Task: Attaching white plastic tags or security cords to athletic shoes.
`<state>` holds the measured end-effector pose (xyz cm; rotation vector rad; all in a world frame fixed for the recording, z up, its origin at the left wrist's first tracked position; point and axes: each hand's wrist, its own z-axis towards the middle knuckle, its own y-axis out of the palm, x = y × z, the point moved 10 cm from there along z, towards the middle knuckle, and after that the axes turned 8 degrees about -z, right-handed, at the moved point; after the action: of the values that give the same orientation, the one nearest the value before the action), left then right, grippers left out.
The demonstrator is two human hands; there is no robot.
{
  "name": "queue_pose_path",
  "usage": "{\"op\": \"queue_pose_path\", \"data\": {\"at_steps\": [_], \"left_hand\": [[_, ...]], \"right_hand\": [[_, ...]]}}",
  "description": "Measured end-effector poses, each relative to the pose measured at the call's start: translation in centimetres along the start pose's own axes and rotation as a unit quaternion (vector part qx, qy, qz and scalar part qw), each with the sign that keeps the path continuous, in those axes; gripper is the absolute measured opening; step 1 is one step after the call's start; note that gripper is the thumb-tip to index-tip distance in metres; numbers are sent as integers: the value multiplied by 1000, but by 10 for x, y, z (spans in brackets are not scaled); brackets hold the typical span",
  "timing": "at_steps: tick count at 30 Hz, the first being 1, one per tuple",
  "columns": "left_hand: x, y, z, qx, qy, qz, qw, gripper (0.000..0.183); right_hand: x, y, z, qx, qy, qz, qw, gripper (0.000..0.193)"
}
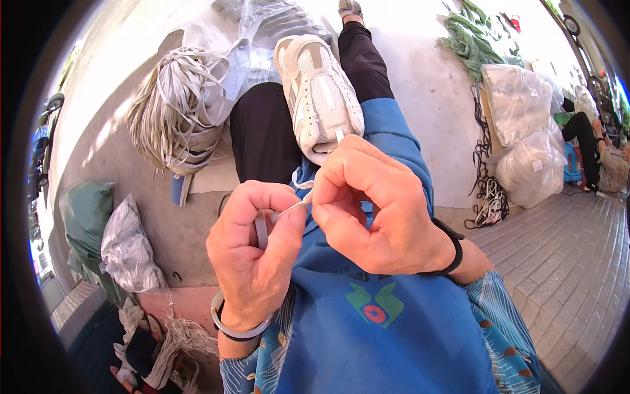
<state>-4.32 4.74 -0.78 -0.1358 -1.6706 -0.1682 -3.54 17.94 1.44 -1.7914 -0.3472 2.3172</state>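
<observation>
Between the thumb and fingers of my left hand [256,249] a thin white shoelace [298,205] is pinched. My right hand [384,210] pinches the same lace close by, so the two hands nearly touch. A flat loop of lace also runs through the curled fingers of my left hand. Just beyond my hands, a white and beige shoe upper [323,98] with mesh panels lies across my legs, its heel end toward me. Its eyelets show no lace in them. A blue apron [394,328] covers my lap.
A thick bundle of pale laces [177,108] hangs at the left. Grey and green bags [131,246] stand below it. To the right are stuffed plastic bags [518,105], dark laces [482,141] and green netting [472,43]. Another person's leg [581,141] shows at far right.
</observation>
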Motion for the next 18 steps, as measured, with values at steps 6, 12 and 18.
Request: {"op": "queue_pose_path", "data": {"at_steps": [6,12,18], "left_hand": [[0,-2,0,5,6,-19,1000,6],[10,2,-2,-9,84,31,996,9],[21,7,-4,-21,128,121,984,14]], "right_hand": [[-13,-4,-2,46,-49,-72,995,14],[-15,-5,-2,44,-59,-97,993,16],[-18,0,-4,44,-70,-122,989,18]]}}
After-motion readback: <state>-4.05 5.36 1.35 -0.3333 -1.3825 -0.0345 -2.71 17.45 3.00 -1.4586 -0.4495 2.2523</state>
